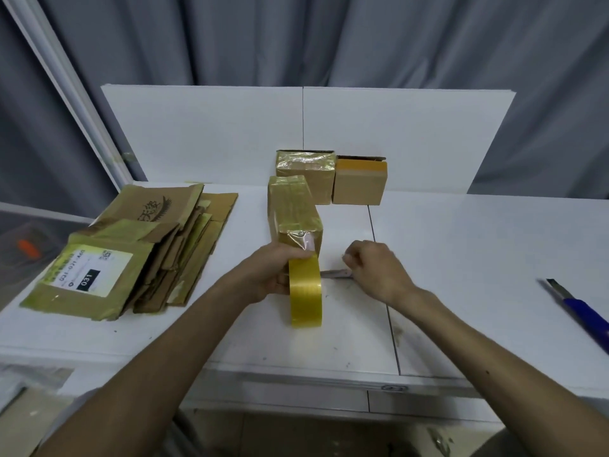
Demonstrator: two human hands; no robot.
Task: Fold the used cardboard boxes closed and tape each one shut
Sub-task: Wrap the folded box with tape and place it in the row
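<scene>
1. There is one view only, worn on the person's head. It looks forward and steeply down along both forearms point(184, 341).
2. It sits close. The left grip point(273, 275) and right grip point(375, 268) fall near mid-frame, and the white surface point(478, 258) spreads across the lower half.
3. The lens is wide-angle, so the surface's edges splay outward. Upright white boards point(214, 133) and a grey curtain point(296, 37) fill the top.
</scene>
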